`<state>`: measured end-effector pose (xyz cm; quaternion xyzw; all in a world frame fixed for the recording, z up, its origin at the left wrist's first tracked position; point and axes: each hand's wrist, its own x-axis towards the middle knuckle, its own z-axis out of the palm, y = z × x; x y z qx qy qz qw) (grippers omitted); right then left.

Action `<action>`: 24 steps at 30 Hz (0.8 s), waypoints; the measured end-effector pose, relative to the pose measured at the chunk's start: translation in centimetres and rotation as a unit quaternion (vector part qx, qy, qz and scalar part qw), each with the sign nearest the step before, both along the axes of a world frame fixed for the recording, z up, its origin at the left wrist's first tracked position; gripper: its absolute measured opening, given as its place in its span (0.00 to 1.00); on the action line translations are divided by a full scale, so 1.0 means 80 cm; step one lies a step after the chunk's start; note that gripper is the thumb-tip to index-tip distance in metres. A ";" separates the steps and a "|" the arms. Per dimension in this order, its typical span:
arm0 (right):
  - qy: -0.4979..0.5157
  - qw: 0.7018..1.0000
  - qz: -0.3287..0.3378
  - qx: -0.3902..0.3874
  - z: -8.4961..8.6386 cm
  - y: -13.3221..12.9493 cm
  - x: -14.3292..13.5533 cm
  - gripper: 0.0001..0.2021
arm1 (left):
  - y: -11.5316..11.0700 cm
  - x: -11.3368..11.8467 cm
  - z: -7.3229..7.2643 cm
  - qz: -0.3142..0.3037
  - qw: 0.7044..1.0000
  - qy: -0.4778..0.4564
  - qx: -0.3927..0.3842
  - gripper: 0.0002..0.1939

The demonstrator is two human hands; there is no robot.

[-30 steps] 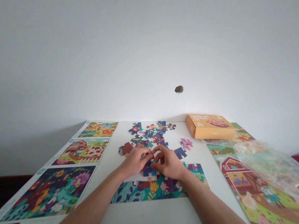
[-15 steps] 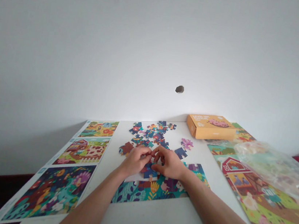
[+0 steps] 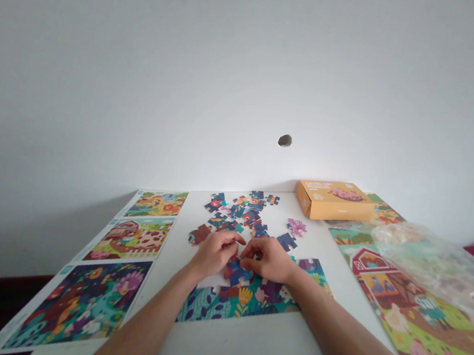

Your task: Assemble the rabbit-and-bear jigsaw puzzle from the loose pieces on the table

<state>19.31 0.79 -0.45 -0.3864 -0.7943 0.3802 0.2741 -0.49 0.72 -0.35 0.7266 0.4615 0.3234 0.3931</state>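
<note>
A blue puzzle piece with some red on it lies at the upper edge of the partly joined puzzle, which shows leaves and a yellow flower. My right hand has its fingers bent, with thumb and fingertips closed on that blue piece. To its left, my left hand hovers over the gap in the puzzle, its index finger stretched toward the right hand and its thumb slightly apart. Nothing shows in the left fingers. A brown puzzle piece lies just beyond the left hand.
Loose puzzle pieces lie scattered behind my hands, with a purple piece and a dark blue piece to the right. A yellow puzzle box stands by the wall. Picture sheets flank the work; a clear plastic bag covers the right one.
My fingertips, which met above the puzzle, have moved slightly apart. The right fingers have come down a little, and more of the blue piece shows.
</note>
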 end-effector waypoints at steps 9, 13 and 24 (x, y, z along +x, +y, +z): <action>-0.040 0.999 -0.002 0.034 0.010 -0.004 0.000 0.03 | -0.003 -0.001 0.004 0.005 1.000 -0.015 -0.008 0.13; -0.047 0.998 -0.003 0.037 0.013 -0.005 0.000 0.03 | -0.004 0.000 0.007 0.007 1.000 -0.013 -0.004 0.13; -0.067 0.961 -0.266 0.039 0.004 0.004 0.001 0.03 | 0.009 -0.010 -0.006 0.219 0.945 0.147 0.192 0.11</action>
